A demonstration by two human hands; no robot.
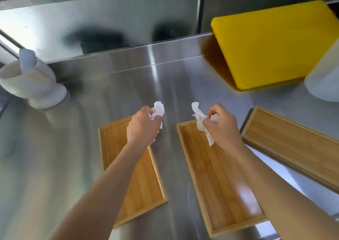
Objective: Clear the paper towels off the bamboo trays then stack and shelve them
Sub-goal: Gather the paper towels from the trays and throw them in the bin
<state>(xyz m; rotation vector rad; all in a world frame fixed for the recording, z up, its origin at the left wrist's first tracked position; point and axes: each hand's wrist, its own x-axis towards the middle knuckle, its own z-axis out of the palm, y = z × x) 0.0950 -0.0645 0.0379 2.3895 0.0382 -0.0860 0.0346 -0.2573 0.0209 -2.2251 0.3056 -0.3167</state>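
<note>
Stainless steel fills the scene: a brushed, reflective worktop [73, 148] with a steel splashback behind it. At about ten o'clock stands a white stone mortar with its pestle [33, 82]; at two o'clock a yellow cutting board [275, 45] leans against the wall beside a blurred white container [324, 78].

Three shallow bamboo trays lie flat on the worktop, apart from one another. The left tray [139, 184] sits at seven o'clock, the middle tray [220, 184] at five o'clock, and the right tray [293, 144] at three o'clock, angled away. All three look bare.

A person's left hand [141, 128] hovers over the left tray, fingers closed around a crumpled paper towel [158, 109]. The right hand [223, 128] hovers over the middle tray, fingers pinching a second paper towel [200, 122] that hangs loosely down.

The towels look weightless and soft, easily balled into a fist. The trays appear stiff, light and smooth, with low raised rims; taking hold along the long edges would likely suit stacking them squarely, since the steel beneath could let them slide.
</note>
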